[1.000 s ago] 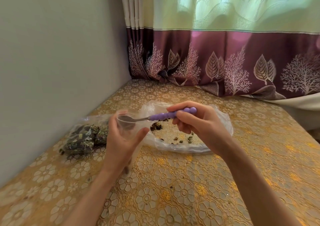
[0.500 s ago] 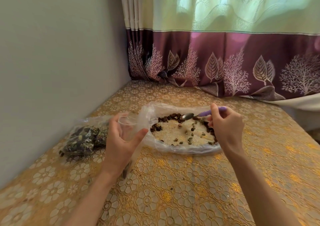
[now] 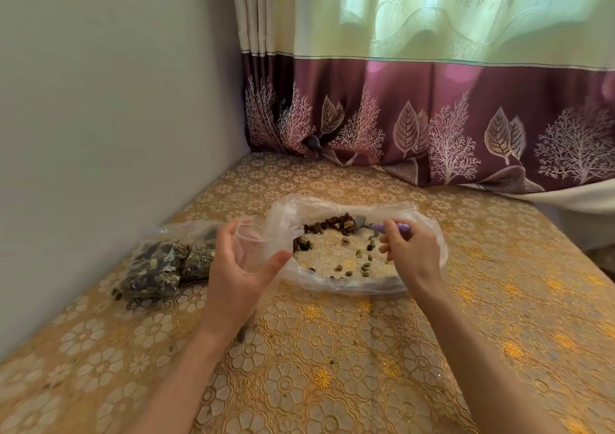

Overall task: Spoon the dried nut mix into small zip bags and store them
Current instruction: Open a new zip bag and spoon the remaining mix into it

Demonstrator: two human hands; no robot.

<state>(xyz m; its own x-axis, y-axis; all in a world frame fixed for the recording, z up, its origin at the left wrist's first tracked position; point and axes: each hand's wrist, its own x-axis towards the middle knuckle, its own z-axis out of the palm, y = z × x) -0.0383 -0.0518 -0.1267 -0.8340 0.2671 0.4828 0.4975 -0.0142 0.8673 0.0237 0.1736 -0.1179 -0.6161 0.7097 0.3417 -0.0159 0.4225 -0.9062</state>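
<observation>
A large clear plastic bag (image 3: pixel 352 285) lies spread open on the table, with the dried nut mix (image 3: pixel 336 225) heaped along its far side and a few loose pieces scattered inside. My right hand (image 3: pixel 411 254) grips a purple-handled spoon (image 3: pixel 396 227); its metal bowl rests against the far heap. My left hand (image 3: pixel 238 267) holds a small clear zip bag (image 3: pixel 248 244) upright with its mouth open, just left of the large bag. The small bag's lower part hangs below my palm.
Filled small bags of nut mix (image 3: pixel 166 264) lie in a pile by the grey wall on the left. A gold floral cloth (image 3: pixel 332 367) covers the table. A purple and cream curtain (image 3: pixel 432 127) hangs along the far edge.
My right hand has carried the spoon from the small zip bag's mouth rightward into the large bag and set its bowl against the nut heap. My left hand keeps holding the small bag.
</observation>
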